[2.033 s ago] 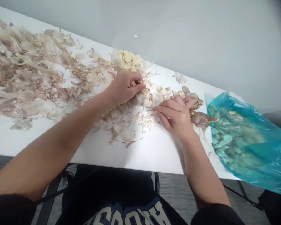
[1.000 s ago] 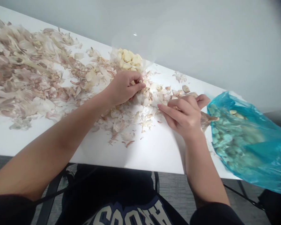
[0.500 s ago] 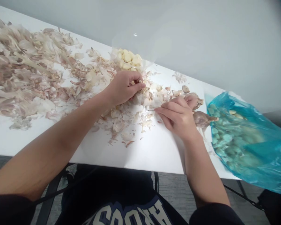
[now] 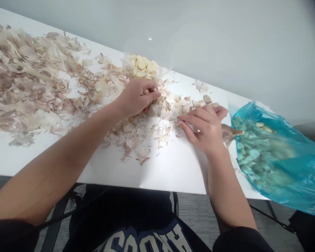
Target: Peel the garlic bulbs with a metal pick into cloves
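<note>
My left hand (image 4: 140,96) is closed in a pinch beside the bag of peeled cloves; what sits between thumb and forefinger is mostly covered by the fingers. Just under its fingertips lie pale garlic cloves (image 4: 165,109) among loose skins. My right hand (image 4: 203,127) grips a thin, pointed metal tool (image 4: 174,119), its tip directed left toward those cloves. Behind this hand's wrist a whole garlic bulb (image 4: 229,133) shows, partly hidden. Several unpeeled cloves (image 4: 198,103) lie beyond the right fingers.
Peeled cloves (image 4: 143,65) fill a clear plastic bag at the table's back edge. A large heap of garlic skins (image 4: 28,80) covers the left side. On the right, a blue plastic bag (image 4: 278,157) holding garlic hangs over the front edge of the white table (image 4: 168,175).
My right hand has shifted slightly right and up, its fingers now straighter and more of the metal tool showing. It now covers more of the upper bulb. My left hand has barely moved.
</note>
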`<act>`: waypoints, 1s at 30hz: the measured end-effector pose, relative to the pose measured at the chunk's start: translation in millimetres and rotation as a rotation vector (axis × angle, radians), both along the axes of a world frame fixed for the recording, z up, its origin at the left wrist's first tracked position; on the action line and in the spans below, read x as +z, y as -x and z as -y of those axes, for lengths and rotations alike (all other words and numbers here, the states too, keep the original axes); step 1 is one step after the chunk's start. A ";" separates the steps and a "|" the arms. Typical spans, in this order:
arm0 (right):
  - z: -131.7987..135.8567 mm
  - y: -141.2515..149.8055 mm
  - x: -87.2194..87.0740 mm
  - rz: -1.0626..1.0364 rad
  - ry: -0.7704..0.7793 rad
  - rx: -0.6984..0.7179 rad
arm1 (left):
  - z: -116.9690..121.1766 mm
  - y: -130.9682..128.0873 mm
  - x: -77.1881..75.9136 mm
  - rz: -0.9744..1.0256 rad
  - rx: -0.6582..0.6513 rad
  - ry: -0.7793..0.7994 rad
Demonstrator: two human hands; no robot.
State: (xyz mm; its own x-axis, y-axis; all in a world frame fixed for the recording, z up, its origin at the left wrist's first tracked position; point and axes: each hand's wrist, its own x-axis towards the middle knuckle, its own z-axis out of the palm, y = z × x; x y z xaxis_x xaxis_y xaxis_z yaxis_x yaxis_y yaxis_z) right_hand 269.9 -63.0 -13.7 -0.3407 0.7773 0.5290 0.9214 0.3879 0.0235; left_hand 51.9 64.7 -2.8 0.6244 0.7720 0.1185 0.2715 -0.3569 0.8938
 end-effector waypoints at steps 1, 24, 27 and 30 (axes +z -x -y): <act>-0.3 -0.3 -1.6 -0.004 0.005 -0.016 | -0.6 0.2 -0.4 0.003 0.004 0.014; -7.9 1.1 -7.7 0.014 -0.184 -0.037 | -6.4 1.4 -4.2 -0.001 0.067 0.045; -9.6 1.6 -11.0 -0.003 -0.170 -0.026 | -5.8 1.3 -3.5 -0.024 0.084 0.045; -10.6 1.9 -15.5 -0.021 -0.117 -0.056 | -4.9 0.9 -1.4 -0.044 0.104 0.046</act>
